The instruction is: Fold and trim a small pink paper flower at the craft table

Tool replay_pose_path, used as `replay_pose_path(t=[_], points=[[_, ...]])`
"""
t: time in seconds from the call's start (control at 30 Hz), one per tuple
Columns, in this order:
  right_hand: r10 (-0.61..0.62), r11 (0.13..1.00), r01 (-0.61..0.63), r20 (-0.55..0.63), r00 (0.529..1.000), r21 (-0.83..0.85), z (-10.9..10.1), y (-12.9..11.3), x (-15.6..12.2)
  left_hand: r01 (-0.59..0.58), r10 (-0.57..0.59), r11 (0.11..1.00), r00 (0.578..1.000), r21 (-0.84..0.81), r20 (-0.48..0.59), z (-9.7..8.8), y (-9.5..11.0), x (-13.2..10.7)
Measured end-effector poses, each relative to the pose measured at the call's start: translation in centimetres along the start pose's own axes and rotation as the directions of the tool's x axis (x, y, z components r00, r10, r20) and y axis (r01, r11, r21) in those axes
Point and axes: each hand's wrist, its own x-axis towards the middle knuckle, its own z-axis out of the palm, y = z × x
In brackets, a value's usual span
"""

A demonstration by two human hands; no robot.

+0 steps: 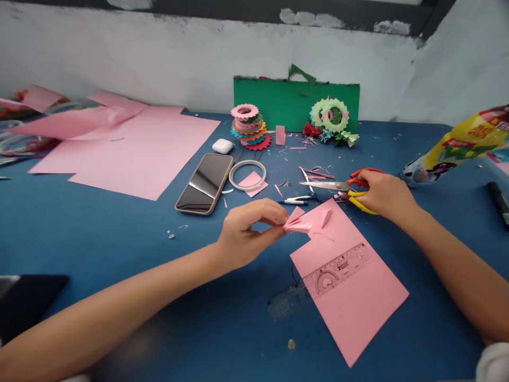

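My left hand [246, 231] pinches a small folded pink paper piece [297, 222] just above the blue table [119, 249]. My right hand [385, 195] is closed over the red and yellow handles of a pair of scissors [338, 186] that lies on the table with its blades pointing left. Below both hands lies a pink paper sheet [350, 297] with a corner cut out, and a clear ruler with a protractor [326, 278] rests across it.
A phone [204, 183], a tape ring [247, 174], a white earbud case [222, 146] and a pen [293, 201] lie behind my hands. Large pink sheets [131, 154] cover the far left. A green board [296, 103], stacked paper rosettes [249, 127] and a yellow packet [461, 146] stand further back.
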Motion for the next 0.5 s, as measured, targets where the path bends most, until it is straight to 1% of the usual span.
replay_pose_path(t=[0.03, 0.07, 0.1, 0.13, 0.2, 0.27, 0.3, 0.37, 0.43, 0.5], points=[[0.009, 1.0, -0.008, -0.045, 0.999, 0.02, -0.1, 0.0, 0.0, 0.087, -0.088, 0.996, 0.995, 0.017, 0.054, 0.0, -0.3, 0.1], [0.019, 0.999, -0.016, -0.099, 0.995, 0.035, -0.2, -0.1, -0.1, 0.187, -0.192, 0.981, 0.976, 0.049, 0.104, -0.1, -0.7, 0.3], [0.026, 0.999, -0.019, -0.154, 0.988, 0.043, -0.4, -0.2, -0.1, 0.294, -0.303, 0.952, 0.944, 0.087, 0.132, -0.2, -1.0, 0.5], [0.026, 0.999, -0.016, -0.208, 0.978, 0.046, -0.5, -0.3, -0.2, 0.393, -0.405, 0.913, 0.905, 0.109, 0.13, -0.3, -1.2, 0.7], [-0.002, 0.999, 0.012, -0.303, 0.953, 0.032, -0.8, -0.6, -0.4, 0.537, -0.54, 0.841, 0.839, 0.065, 0.063, -0.5, -1.7, 1.0], [-0.08, 0.997, 0.078, -0.384, 0.92, -0.019, -1.2, -0.9, -0.6, 0.605, -0.606, 0.794, 0.795, -0.048, 0.001, -0.8, -1.9, 1.2], [-0.135, 0.991, 0.119, -0.423, 0.896, -0.062, -1.3, -1.2, -0.7, 0.619, -0.623, 0.778, 0.782, -0.105, -0.01, -0.8, -2.0, 1.3], [-0.254, 0.966, 0.196, -0.483, 0.838, -0.168, -1.6, -1.7, -1.0, 0.629, -0.639, 0.756, 0.769, -0.18, 0.002, -0.9, -2.0, 1.2], [-0.347, 0.935, 0.244, -0.509, 0.788, -0.258, -1.9, -2.4, -1.3, 0.636, -0.645, 0.743, 0.764, -0.207, 0.03, -0.8, -1.9, 1.1], [-0.395, 0.912, 0.261, -0.507, 0.766, -0.315, -2.1, -3.1, -1.7, 0.652, -0.656, 0.732, 0.753, -0.199, 0.057, -0.6, -1.7, 1.0]])
